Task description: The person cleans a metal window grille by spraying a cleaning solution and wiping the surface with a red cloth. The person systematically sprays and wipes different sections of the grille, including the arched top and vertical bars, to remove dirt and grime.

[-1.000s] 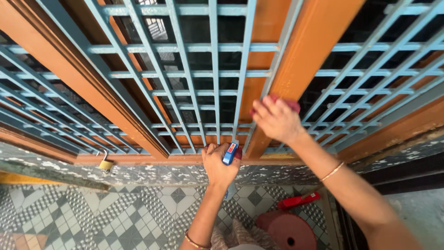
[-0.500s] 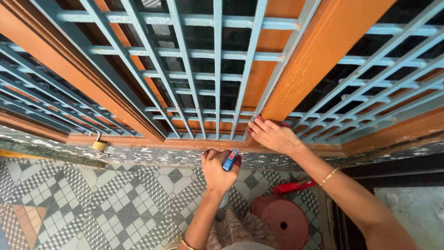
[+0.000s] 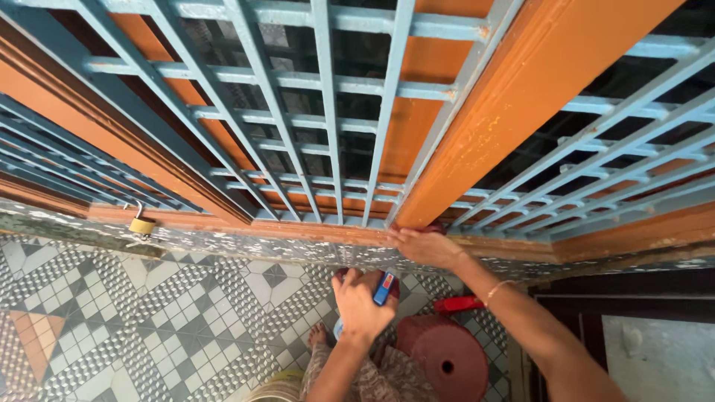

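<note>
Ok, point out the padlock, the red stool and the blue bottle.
padlock (image 3: 141, 224), head view, on its brass body.
red stool (image 3: 447, 357), head view, on its round top.
blue bottle (image 3: 383, 287), head view, on the part above the left hand (image 3: 361, 305).

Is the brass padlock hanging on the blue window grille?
No, the brass padlock sits on the orange wooden sill below the blue window grille, left of both hands.

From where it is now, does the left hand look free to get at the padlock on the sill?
Probably yes. The left hand holds a small blue bottle, but only bare tiled floor lies between it and the padlock; nothing blocks the way.
</note>
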